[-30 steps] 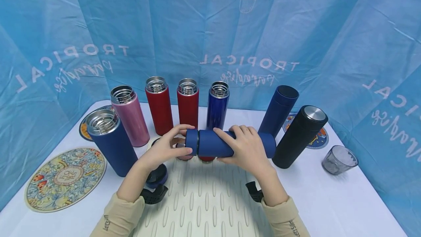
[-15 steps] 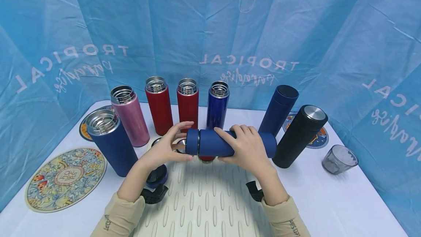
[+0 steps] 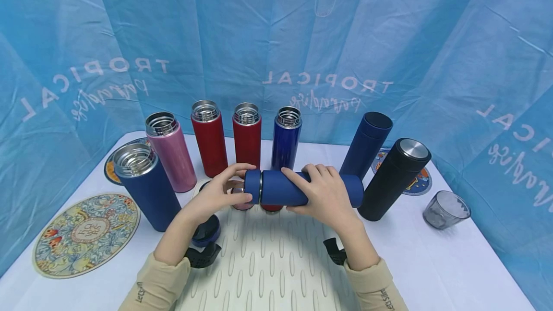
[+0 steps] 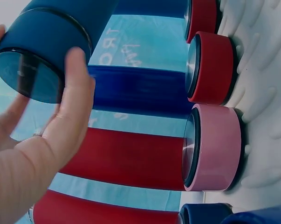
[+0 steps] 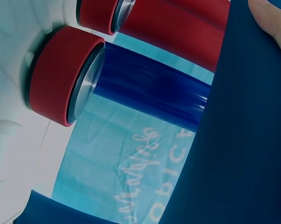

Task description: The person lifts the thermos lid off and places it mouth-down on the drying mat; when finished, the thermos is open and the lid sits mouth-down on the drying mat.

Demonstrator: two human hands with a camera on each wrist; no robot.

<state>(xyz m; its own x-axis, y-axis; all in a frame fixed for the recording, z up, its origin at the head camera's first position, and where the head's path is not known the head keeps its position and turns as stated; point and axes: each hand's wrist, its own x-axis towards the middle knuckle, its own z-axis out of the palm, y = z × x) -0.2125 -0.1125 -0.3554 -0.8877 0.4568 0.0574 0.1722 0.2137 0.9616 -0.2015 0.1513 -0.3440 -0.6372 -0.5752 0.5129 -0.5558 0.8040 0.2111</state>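
Observation:
In the head view, a navy thermos (image 3: pixel 282 188) lies level in the air over a cream ridged mat (image 3: pixel 263 268), its lid (image 3: pixel 252 187) toward the left. My right hand (image 3: pixel 321 198) grips the body from above. My left hand (image 3: pixel 209 200) pinches the lid between thumb and fingers; a thin silvery ring shows where lid meets body. The left wrist view shows the dark end of the lid (image 4: pixel 40 77) with my fingers about it. Behind and below the thermos, a pink lid (image 4: pixel 219 148) and a red lid (image 4: pixel 215 67) rest on the mat.
Lidless bottles stand at the back and left: navy (image 3: pixel 149 193), pink (image 3: pixel 174 160), two red ones and shiny blue (image 3: pixel 285 143). A lidded navy bottle (image 3: pixel 364 148), a black bottle (image 3: pixel 386 181) and a glass (image 3: pixel 445 210) stand right. A blue lid (image 3: pixel 206 236) sits near my left wrist.
Half a second ago my left fingers were spread away from the lid; now they have closed on it again. My right hand and the thermos have stayed in place.

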